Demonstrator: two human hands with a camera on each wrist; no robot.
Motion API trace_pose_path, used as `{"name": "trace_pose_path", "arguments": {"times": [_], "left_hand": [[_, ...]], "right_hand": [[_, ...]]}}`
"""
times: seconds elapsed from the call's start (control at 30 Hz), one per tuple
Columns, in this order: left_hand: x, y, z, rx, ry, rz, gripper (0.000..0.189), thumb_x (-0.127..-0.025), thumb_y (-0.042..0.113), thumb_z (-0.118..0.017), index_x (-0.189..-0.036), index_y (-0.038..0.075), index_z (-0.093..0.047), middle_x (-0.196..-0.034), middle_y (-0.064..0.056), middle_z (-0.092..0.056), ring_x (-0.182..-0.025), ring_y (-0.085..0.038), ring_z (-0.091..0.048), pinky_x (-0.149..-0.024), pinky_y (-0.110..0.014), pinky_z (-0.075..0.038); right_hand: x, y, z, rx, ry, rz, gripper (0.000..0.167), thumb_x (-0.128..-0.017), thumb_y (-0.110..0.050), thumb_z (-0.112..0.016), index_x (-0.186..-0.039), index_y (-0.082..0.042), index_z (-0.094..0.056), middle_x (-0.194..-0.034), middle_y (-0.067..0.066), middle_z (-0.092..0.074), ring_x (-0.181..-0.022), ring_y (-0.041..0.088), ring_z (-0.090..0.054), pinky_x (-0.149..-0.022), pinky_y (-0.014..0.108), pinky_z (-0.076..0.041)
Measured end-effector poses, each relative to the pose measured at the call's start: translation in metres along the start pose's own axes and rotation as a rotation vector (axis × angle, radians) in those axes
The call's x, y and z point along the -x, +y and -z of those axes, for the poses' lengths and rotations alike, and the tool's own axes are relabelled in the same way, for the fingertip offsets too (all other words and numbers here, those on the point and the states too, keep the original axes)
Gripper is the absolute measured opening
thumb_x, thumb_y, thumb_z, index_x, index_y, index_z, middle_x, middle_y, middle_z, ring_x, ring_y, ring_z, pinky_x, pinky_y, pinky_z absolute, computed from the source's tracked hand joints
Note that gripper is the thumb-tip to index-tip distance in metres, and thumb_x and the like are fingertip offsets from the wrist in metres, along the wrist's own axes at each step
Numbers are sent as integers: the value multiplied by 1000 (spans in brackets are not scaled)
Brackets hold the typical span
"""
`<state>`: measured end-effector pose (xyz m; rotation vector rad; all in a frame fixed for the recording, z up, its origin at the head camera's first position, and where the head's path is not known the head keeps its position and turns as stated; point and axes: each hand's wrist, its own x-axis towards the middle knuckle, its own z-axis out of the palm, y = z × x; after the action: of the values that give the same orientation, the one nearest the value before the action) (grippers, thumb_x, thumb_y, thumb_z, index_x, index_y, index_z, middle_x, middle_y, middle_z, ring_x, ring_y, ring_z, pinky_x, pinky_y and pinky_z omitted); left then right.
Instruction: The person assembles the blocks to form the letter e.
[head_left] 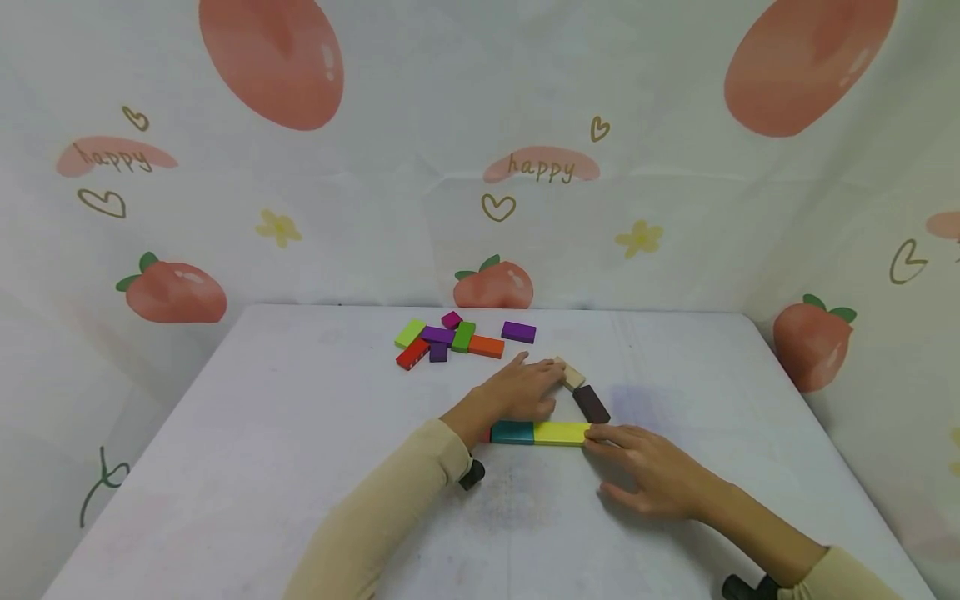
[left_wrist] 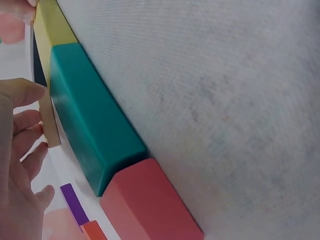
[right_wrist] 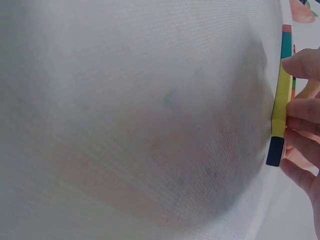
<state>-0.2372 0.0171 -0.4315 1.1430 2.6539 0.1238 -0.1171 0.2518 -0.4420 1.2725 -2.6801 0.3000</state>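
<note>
In the head view my left hand (head_left: 525,392) reaches over the row of blocks, its fingertips touching the near-left end of a beige block (head_left: 573,377). Its thumb stands apart from that block. My right hand (head_left: 652,473) rests its fingertips against the right end of a yellow block (head_left: 561,433), fingers mostly extended. A teal block (head_left: 512,432) adjoins the yellow one. Beyond it lies a pink-red block (left_wrist: 150,200), mostly hidden by the left wrist in the head view. A dark brown block (head_left: 592,404) slants between the beige block and the row's right end.
Farther back lies a loose cluster: red (head_left: 412,355), orange (head_left: 487,347), green (head_left: 463,337), lime (head_left: 410,333), magenta (head_left: 452,320) and purple blocks (head_left: 438,335). A separate purple block (head_left: 518,332) lies to their right. A printed cloth hangs behind the white table (head_left: 225,467).
</note>
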Motion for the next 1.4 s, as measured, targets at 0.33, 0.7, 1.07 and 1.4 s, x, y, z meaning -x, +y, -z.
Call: {"name": "trace_pose_path", "arguments": {"times": [0.33, 0.7, 1.07, 1.4], "left_hand": [[-1, 3, 0, -31, -14, 6, 55, -100, 36, -52, -151, 17, -41, -160, 1, -33, -148, -14, -27, -122, -47, -14], [-1, 2, 1, -8, 11, -1, 48, -102, 29, -49, -148, 17, -46, -160, 0, -35, -147, -15, -29, -120, -48, -19], [0, -22, 8, 62, 163, 160, 45, -104, 30, -48, -148, 20, -48, -157, -1, -39, -147, -19, -29, -119, -51, -20], [5, -43, 7, 56, 184, 351, 58, -104, 34, -45, -157, 17, -31, -164, -6, -24, -152, -26, -14, -118, -60, -15]], "right_hand": [[-1, -1, 0, -7, 6, 3, 52, -79, -29, -80, -123, -3, -69, -132, 10, -61, -116, 27, -62, -89, 47, -55], [0, 0, 0, 1, 38, 28, 52, -78, -28, -81, -122, -3, -69, -130, 10, -61, -114, 27, -63, -87, 47, -56], [0, 0, -1, -7, 26, 18, 52, -80, -29, -79, -124, -3, -68, -132, 10, -61, -115, 27, -62, -89, 47, -55], [0, 0, 1, 4, 3, 0, 53, -78, -29, -80, -123, -3, -68, -132, 10, -60, -116, 27, -62, -90, 46, -55]]}}
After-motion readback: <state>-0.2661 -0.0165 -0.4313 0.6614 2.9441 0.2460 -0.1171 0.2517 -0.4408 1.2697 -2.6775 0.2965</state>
